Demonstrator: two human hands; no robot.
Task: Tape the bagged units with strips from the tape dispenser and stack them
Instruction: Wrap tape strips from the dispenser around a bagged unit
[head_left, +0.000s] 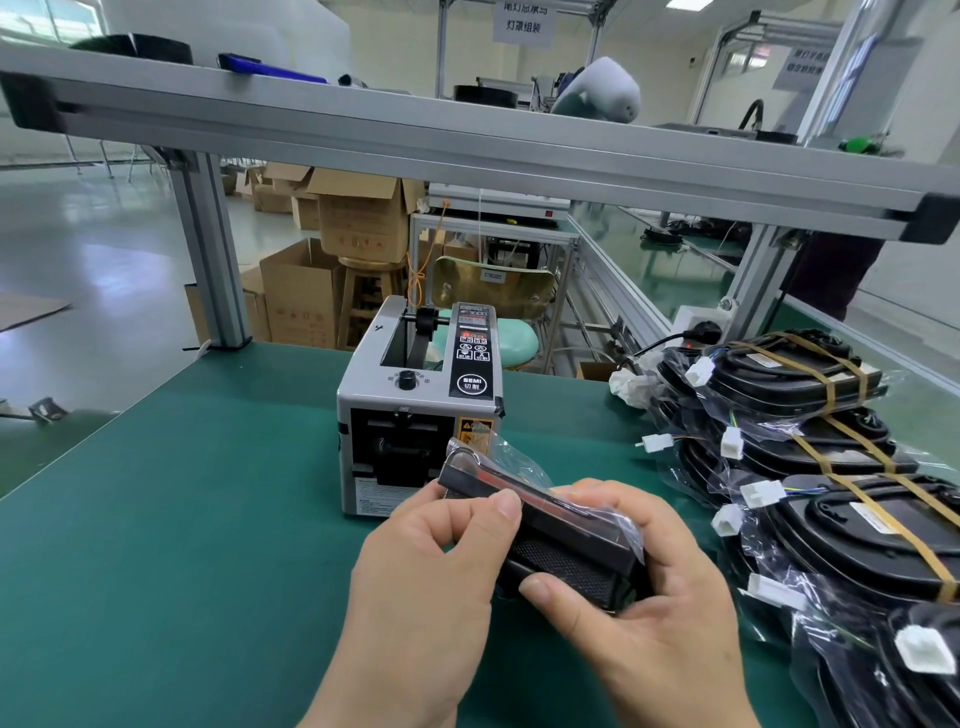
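Tabletop (182, 519): green mat, fills the lower view. Aluminium rail (467, 140) crosses overhead near the far edge; cardboard boxes (332, 249) on the floor beyond.

Stack (831, 519): bagged black units along the right edge, overlapping in a row, each banded with brownish tape strips (883, 514); white connectors (761, 493) stick out toward the tabletop middle.

Dispenser (415, 405): grey box, upright, mid-tabletop toward the far edge, slot side facing the near edge, just left of the stack.

Left hand (415, 597): thumb on top of the unit's left end, fingers curled under it, gripping.

Right hand (665, 597): cups the unit from the right, thumb pressed on its mesh face, gripping.

Unit (561, 540): black, in clear bag, held tilted above the tabletop toward the near edge, before the dispenser; loose bag end points at the slot
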